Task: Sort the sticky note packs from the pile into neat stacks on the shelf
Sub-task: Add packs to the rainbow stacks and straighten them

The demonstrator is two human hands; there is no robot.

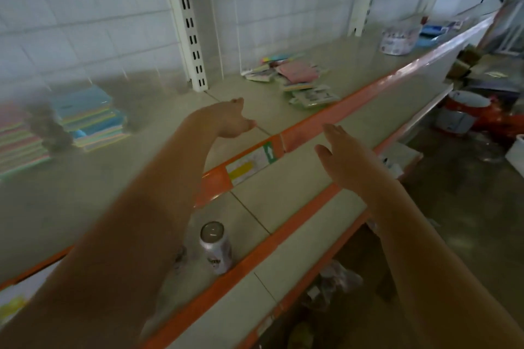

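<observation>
Shelving: white slotted uprights and wire-grid back panel; beige shelf (158,110) boards with orange front rails, stepped in tiers. Frame is motion-blurred.
Lower tier, nearest: silver drink can (215,248) standing upright just behind the orange rail, below the left forearm.
Rail label: white and yellow price tag (251,164) on the upper shelf's orange edge, between the two arms.
Right hand (344,156): flat, fingers extended and together, palm down, over the front of the shelving; grip open, holding nothing.
Left hand (231,119): reaching over the upper shelf, fingers loosely spread, thumb up; grip open, empty, not touching any pack.
Sorted stacks: blue-topped stack (90,119) of pastel packs at left on the upper shelf; pink-topped stack (19,139) just beside it at the frame's left edge. Both fairly squared.
Unsorted pile (292,76): loose sticky note packs lying at mixed angles further right on the same shelf, well apart from the stacks and beyond the left hand.
Far right: round white tub (398,38) on the shelf; details unreadable.
</observation>
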